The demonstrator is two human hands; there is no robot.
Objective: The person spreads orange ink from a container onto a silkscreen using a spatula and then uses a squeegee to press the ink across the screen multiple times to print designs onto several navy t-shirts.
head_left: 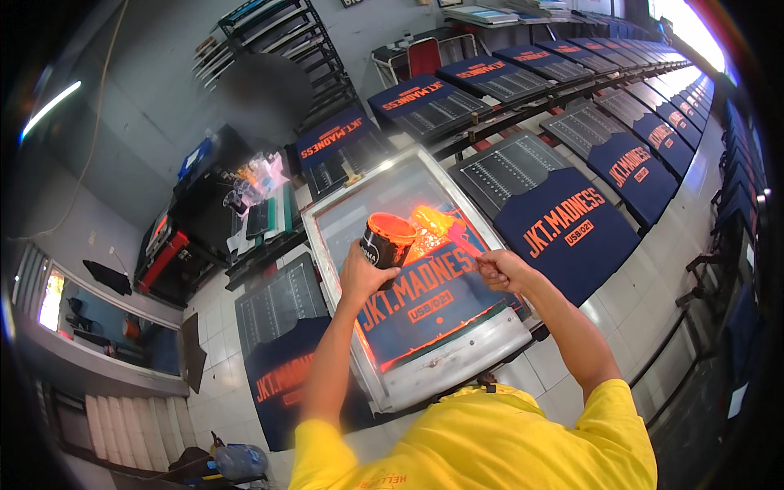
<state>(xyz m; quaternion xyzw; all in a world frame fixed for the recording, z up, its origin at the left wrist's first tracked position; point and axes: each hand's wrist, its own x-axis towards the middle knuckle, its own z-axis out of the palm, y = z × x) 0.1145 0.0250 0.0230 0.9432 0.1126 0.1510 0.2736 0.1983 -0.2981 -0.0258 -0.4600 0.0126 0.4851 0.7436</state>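
Can (379,250): black, rim and inside coated bright orange; centre of frame, over screen (457,359), between both hands. Spatula (459,237): orange-smeared, pink handle, just right of can. Left hand (363,273): curled around can's side, opened to its width. Right hand (503,270): fist closed on spatula handle.
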